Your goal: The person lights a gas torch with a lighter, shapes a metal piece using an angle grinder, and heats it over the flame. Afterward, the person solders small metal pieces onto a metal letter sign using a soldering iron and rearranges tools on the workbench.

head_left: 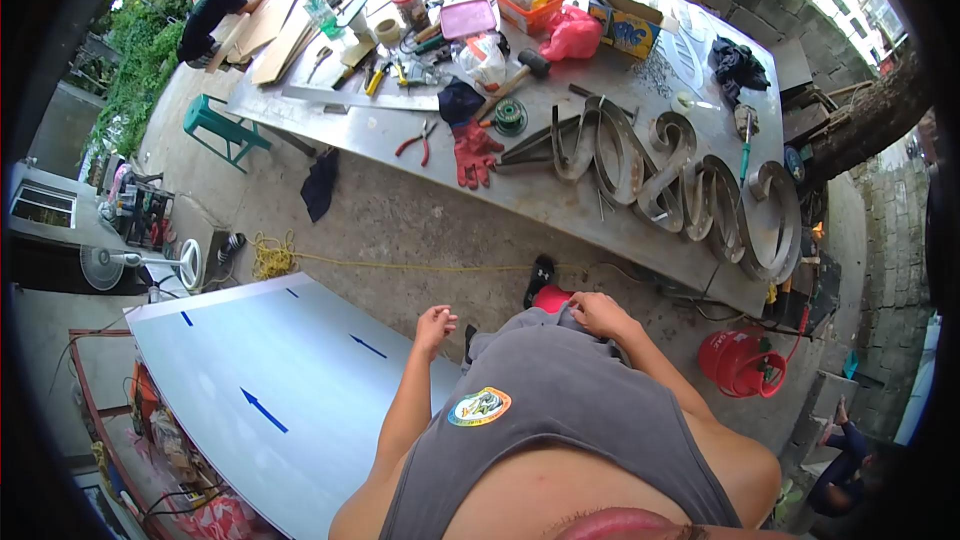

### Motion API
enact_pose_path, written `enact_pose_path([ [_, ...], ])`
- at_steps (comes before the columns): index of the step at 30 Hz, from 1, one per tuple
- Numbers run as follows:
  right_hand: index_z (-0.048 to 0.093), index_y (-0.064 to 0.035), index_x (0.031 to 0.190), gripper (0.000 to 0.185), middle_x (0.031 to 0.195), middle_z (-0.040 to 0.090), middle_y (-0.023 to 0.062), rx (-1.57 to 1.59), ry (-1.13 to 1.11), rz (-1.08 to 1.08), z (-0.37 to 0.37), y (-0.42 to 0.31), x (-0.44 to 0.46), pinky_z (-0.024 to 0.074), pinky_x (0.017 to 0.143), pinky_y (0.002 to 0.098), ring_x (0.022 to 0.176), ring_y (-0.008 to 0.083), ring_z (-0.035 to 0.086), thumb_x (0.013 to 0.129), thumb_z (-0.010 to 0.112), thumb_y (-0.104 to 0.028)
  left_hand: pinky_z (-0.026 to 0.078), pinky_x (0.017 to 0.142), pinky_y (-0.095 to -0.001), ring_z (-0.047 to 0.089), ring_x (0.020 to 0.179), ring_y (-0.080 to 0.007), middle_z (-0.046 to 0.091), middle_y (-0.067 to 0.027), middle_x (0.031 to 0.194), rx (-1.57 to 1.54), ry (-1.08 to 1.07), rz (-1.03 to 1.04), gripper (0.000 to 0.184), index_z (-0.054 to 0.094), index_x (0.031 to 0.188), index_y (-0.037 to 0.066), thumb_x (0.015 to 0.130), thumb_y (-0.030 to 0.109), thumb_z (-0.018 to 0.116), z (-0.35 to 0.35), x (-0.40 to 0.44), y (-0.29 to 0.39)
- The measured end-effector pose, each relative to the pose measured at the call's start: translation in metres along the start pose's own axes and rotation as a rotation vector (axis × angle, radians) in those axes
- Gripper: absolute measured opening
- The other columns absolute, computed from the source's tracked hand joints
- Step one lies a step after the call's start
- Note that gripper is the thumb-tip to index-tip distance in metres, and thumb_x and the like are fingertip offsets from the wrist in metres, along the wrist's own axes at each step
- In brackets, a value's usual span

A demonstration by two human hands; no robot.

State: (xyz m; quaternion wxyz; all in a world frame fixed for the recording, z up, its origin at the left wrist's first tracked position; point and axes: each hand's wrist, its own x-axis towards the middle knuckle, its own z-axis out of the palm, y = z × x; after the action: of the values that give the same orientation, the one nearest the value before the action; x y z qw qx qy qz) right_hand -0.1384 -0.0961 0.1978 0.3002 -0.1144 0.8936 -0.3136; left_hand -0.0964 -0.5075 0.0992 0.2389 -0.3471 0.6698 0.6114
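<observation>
My left hand [437, 328] hangs in the air beside my body with its fingers curled in, and nothing shows in it. Below it lies a large white sheet with blue arrows [320, 370]. My right hand [602, 317] is at my waist, its fingers closed on the edge of the grey clothing [535, 340]; the fingertips are partly hidden. Past my hands stands a metal-topped table [560, 205]. On its near side lie curved metal strip letters [690, 180], a red work glove [474, 152], red-handled pliers [417, 143] and a green spool [510, 117].
A mallet [533, 63], an orange bin [529, 8] and several tools lie on the table. On the floor are a red gas cylinder [735, 364], a yellow rope [350, 262] and a green stool [225, 125]. Another person [215, 12] sits at the far left corner.
</observation>
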Motion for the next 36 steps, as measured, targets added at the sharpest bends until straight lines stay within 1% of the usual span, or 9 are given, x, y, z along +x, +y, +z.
enact_pose_path([
  [3, 0.069, -0.0035, 0.119, 0.032, 0.109, 0.073, 0.0197, 0.020, -0.049, -0.016, -0.033, -0.017, 0.057, 0.0538, 0.091, 0.0476, 0.105, 0.0377, 0.069, 0.094, 0.064, -0.024, 0.056, 0.073, -0.0304, 0.069, 0.078, -0.0143, 0.075, -0.0081, 0.104, 0.029, 0.060, 0.062, 0.027, 0.064, 0.127, 0.007, 0.105, 0.021, 0.059, -0.002, 0.019, 0.035],
  [6, 0.069, -0.0027, 0.119, 0.032, 0.109, 0.073, 0.0194, 0.021, 0.007, -0.068, -0.074, -0.033, 0.100, 0.0534, 0.091, 0.0487, 0.105, 0.0384, 0.069, 0.094, 0.064, -0.021, 0.056, 0.082, -0.0333, 0.069, 0.086, -0.0149, 0.072, -0.0092, 0.098, 0.308, 0.391, 0.586, 0.022, 0.062, 0.122, 0.004, 0.106, 0.019, 0.056, 0.007, 0.009, 0.130],
  [12, 0.068, 0.0002, 0.116, 0.030, 0.112, 0.072, 0.0216, -0.001, -0.020, 0.084, -0.127, -0.037, 0.130, 0.0522, 0.096, 0.0482, 0.110, 0.0400, 0.067, 0.093, 0.065, -0.019, 0.045, 0.108, -0.0605, 0.066, 0.117, -0.0392, 0.054, -0.0158, 0.135, -0.436, -0.127, 1.555, 0.040, 0.040, 0.143, 0.012, 0.110, 0.033, 0.044, 0.040, -0.116, 0.403],
  [14, 0.068, -0.0005, 0.115, 0.030, 0.112, 0.072, 0.0214, -0.055, -0.041, 0.126, -0.128, -0.031, 0.143, 0.0523, 0.095, 0.0487, 0.110, 0.0398, 0.067, 0.093, 0.065, -0.020, 0.020, 0.127, -0.0551, 0.047, 0.143, -0.0302, 0.039, -0.0057, 0.153, -0.642, -0.547, 1.840, 0.040, 0.041, 0.147, 0.022, 0.108, 0.029, 0.049, 0.036, -0.144, 0.454],
  [17, 0.068, -0.0012, 0.115, 0.028, 0.112, 0.072, 0.0218, -0.057, -0.059, 0.230, -0.140, -0.056, 0.171, 0.0524, 0.095, 0.0488, 0.109, 0.0402, 0.067, 0.094, 0.065, -0.020, 0.028, 0.126, -0.0462, 0.037, 0.151, -0.0205, 0.045, -0.0056, 0.160, -1.322, -1.092, 2.016, 0.045, 0.051, 0.148, 0.009, 0.103, 0.012, 0.053, 0.069, -0.142, 0.548],
  [22, 0.067, 0.0002, 0.115, 0.027, 0.113, 0.071, 0.0225, 0.086, 0.128, 0.355, -0.127, -0.114, 0.223, 0.0521, 0.094, 0.0484, 0.108, 0.0412, 0.066, 0.095, 0.064, -0.018, 0.020, 0.132, -0.0442, 0.026, 0.155, -0.0184, 0.040, -0.0060, 0.163, -1.188, -0.781, 2.146, 0.042, 0.059, 0.144, 0.008, 0.103, 0.005, 0.052, 0.005, -0.078, 0.623],
  [27, 0.067, 0.0001, 0.115, 0.027, 0.112, 0.071, 0.0222, 0.163, 0.080, 0.347, -0.119, -0.183, 0.276, 0.0522, 0.093, 0.0474, 0.106, 0.0402, 0.067, 0.093, 0.065, -0.016, 0.029, 0.130, -0.0399, 0.031, 0.152, -0.0180, 0.046, -0.0089, 0.158, -1.079, -1.484, 1.172, 0.031, 0.069, 0.132, 0.006, 0.103, 0.008, 0.060, -0.072, -0.004, 0.680],
  [34, 0.067, -0.0003, 0.115, 0.025, 0.111, 0.071, 0.0215, 0.155, 0.165, 0.543, -0.134, -0.203, 0.300, 0.0521, 0.093, 0.0477, 0.107, 0.0414, 0.066, 0.096, 0.064, -0.017, 0.034, 0.128, -0.0373, 0.034, 0.150, -0.0179, 0.051, -0.0086, 0.153, -1.199, -1.602, 1.052, 0.027, 0.074, 0.125, 0.005, 0.100, 0.005, 0.064, -0.072, 0.061, 0.723],
  [36, 0.067, -0.0003, 0.115, 0.025, 0.112, 0.071, 0.0216, 0.178, 0.171, 0.583, -0.136, -0.208, 0.302, 0.0521, 0.092, 0.0478, 0.107, 0.0415, 0.066, 0.096, 0.065, -0.017, 0.034, 0.128, -0.0365, 0.031, 0.153, -0.0181, 0.050, -0.0109, 0.153, -1.151, -1.884, 0.677, 0.032, 0.071, 0.128, 0.005, 0.106, 0.003, 0.048, -0.078, 0.087, 0.735],
])
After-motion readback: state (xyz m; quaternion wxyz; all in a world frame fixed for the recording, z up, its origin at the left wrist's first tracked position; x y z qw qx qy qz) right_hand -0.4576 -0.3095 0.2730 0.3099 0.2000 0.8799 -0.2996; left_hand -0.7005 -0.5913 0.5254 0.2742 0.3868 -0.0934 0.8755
